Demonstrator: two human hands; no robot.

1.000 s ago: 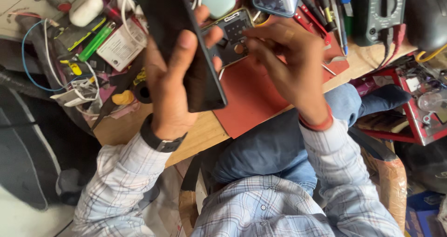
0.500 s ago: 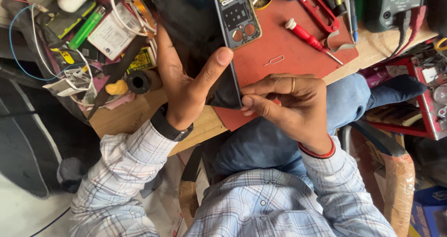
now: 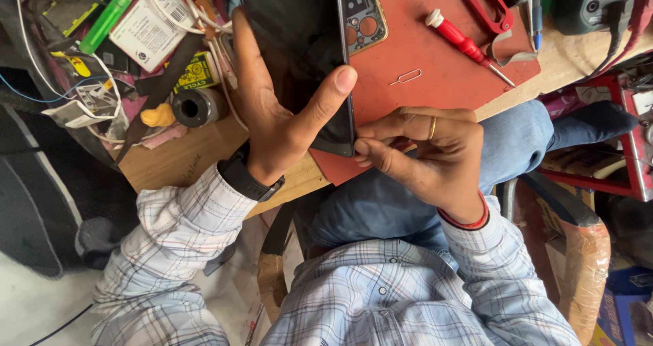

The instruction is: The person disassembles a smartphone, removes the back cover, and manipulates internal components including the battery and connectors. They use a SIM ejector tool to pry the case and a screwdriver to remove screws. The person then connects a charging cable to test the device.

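Left hand (image 3: pixel 275 132) grips the phone (image 3: pixel 299 53): thumb lies across the dark glass and reaches its right edge, fingers wrap the left edge from behind. Phone is held above the tabletop (image 3: pixel 170 162), over the left part of the red mat (image 3: pixel 435 53). Right hand (image 3: pixel 428 155) sits at the phone's near right corner, fingers curled shut with thumb and forefinger pinched right against that corner; can't tell whether they hold anything, the pinch point is too small to read.

Hidden: the phone's far end runs out of frame, and the left palm covers its near left part. Left fingers behind it mostly out of sight.

Phone looks: black, glossy face, thin dark side rail. Just right of it, a phone frame (image 3: pixel 362 16) with round cutouts lies on the mat. A red screwdriver (image 3: pixel 466 44) lies further right, and a SIM pin (image 3: pixel 407 78) between it and the right hand.
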